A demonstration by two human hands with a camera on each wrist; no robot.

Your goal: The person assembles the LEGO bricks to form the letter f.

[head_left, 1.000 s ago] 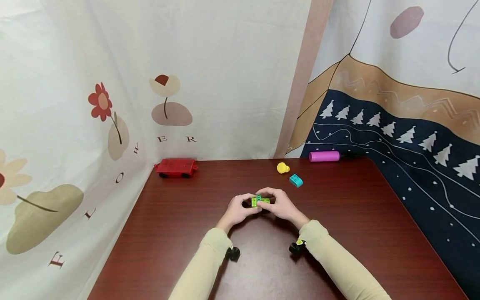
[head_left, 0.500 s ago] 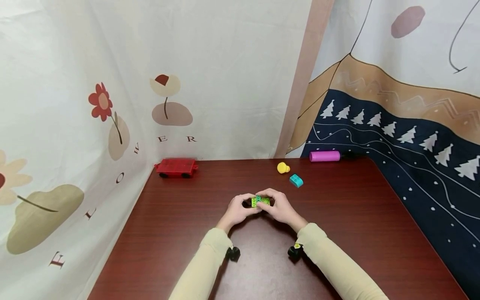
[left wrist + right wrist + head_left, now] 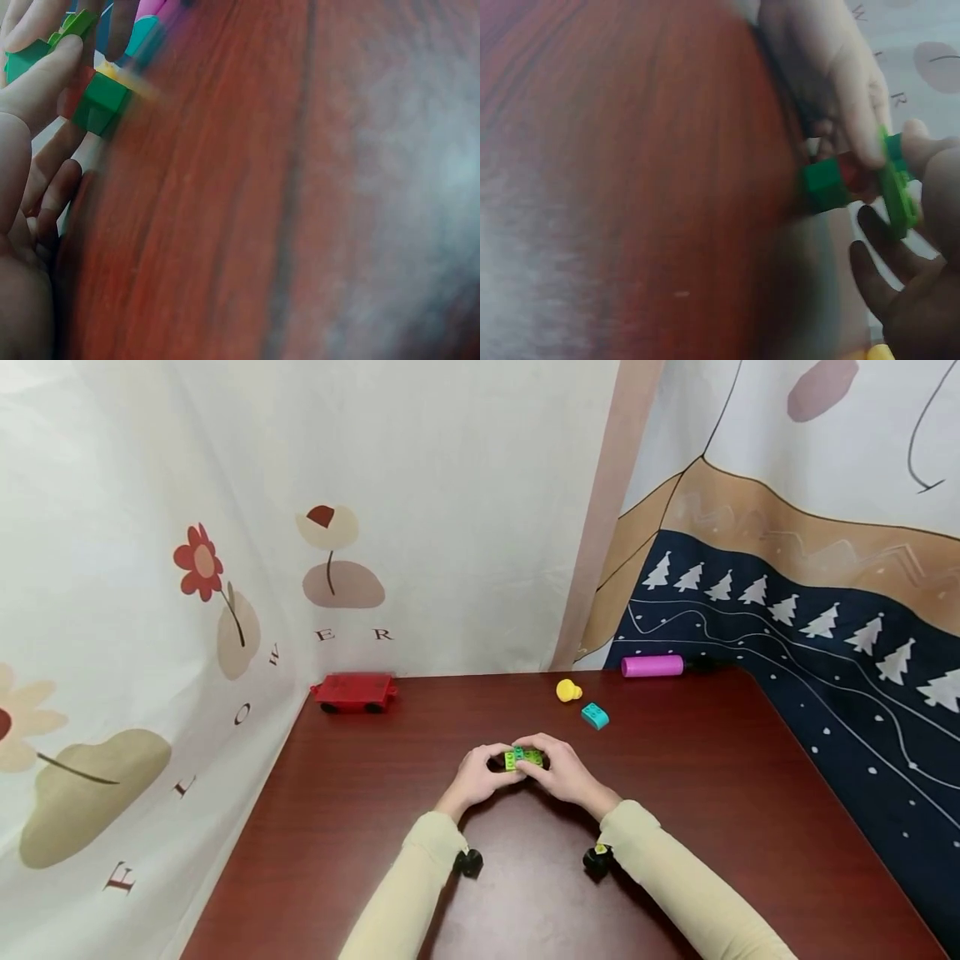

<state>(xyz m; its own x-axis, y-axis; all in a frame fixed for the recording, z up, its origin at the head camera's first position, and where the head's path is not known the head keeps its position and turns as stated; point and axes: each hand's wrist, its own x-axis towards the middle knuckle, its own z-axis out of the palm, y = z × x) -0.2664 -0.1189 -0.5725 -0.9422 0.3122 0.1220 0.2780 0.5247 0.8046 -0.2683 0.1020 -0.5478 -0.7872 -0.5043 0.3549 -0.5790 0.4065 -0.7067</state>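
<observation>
Both hands meet over the middle of the table and pinch one small stack of toy building bricks [image 3: 522, 759]. A lime green plate [image 3: 897, 196] forms its middle. On one side of the plate sits a small green brick [image 3: 27, 61]; on the other, a red brick [image 3: 852, 172] joins a darker green brick [image 3: 101, 101]. My left hand [image 3: 477, 777] grips the stack from the left, thumb near the plate. From the right, my right hand [image 3: 564, 770] pinches it, fingertips at the small green brick. Fingers hide parts of the stack.
Beyond the hands lie a turquoise brick [image 3: 596, 716] and a yellow rounded piece [image 3: 567, 691]. A purple cylinder [image 3: 652, 666] lies at the back right edge. A red wheeled toy base [image 3: 354, 692] stands at the back left corner. Printed cloth [image 3: 450, 527] hangs behind the table [image 3: 360, 810].
The head view has shifted slightly. Both hands keep their hold on the brick stack in nearly the same place, and the other objects lie as before.
</observation>
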